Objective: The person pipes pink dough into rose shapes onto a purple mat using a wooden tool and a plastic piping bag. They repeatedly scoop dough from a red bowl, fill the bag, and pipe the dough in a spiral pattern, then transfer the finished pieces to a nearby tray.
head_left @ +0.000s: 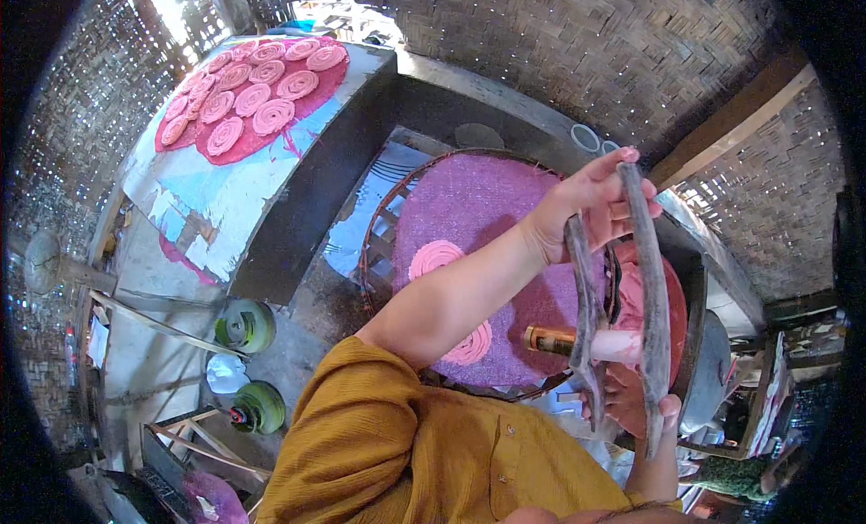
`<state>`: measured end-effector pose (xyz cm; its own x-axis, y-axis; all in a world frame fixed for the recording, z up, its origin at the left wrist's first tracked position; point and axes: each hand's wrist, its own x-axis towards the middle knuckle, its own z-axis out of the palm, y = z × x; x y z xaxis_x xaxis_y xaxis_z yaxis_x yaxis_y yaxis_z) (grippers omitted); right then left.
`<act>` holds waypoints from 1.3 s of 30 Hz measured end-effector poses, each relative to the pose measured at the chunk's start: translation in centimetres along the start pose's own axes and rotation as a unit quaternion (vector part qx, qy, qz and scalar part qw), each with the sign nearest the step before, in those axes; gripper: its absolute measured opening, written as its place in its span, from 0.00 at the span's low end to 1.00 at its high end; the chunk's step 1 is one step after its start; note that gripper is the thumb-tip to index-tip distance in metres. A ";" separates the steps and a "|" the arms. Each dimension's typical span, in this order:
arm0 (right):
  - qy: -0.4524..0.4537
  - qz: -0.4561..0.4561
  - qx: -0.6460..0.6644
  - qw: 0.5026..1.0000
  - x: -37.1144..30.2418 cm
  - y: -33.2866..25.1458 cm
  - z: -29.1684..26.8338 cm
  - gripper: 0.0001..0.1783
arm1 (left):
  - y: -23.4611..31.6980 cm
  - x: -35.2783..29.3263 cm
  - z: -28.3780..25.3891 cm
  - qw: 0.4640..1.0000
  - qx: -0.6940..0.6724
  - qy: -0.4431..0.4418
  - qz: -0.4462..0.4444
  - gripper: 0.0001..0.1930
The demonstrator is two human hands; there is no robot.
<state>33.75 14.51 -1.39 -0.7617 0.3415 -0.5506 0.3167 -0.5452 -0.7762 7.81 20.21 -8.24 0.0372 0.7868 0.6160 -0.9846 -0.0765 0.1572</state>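
My left hand point(595, 197) has its fingers around the upper ends of two rough grey wooden bars of a hand press point(651, 294). Around their lower ends, my right hand point(639, 402) is closed, partly hidden behind the wood. Between the bars sits a gold can-like cylinder point(548, 340), with a pale pink plunger point(617, 346) on its right side. The press hangs over the right edge of a round tray covered in purple cloth point(532, 195). On that cloth lie pink coiled dough rounds point(437, 256), partly covered by my left forearm.
A red basin point(677, 298) of pink dough stands behind the press. Many pink coils lie on red cloth on the left ledge point(225, 177). Green gas cylinders point(245, 326) stand at lower left. A grey pot point(709, 371) is at right. Woven walls point(577, 37) surround the space.
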 end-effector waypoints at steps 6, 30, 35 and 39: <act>0.004 0.013 0.000 1.000 -0.3 -0.1 -0.3 0.54 | 0.1 -2.2 -0.6 0.998 -0.040 0.047 0.005 0.16; 0.056 -0.003 -0.032 0.998 -3.2 -0.4 -0.5 0.57 | 0.8 -2.0 6.9 0.988 -0.029 -0.129 0.082 0.16; 0.080 -0.014 -0.046 0.996 -5.0 -0.6 -1.0 0.55 | -0.6 -1.8 7.1 0.981 -0.040 -0.157 0.103 0.17; 0.070 -0.034 -0.067 0.995 -4.4 -1.0 -1.1 0.54 | 1.0 -0.8 8.2 0.969 -0.060 -0.209 0.118 0.20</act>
<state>37.40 14.36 1.46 -0.7005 0.4832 -0.5251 0.3465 -0.4130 -0.8422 8.20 14.47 -2.25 -0.1498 0.4381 0.8864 -0.9861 -0.1316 -0.1017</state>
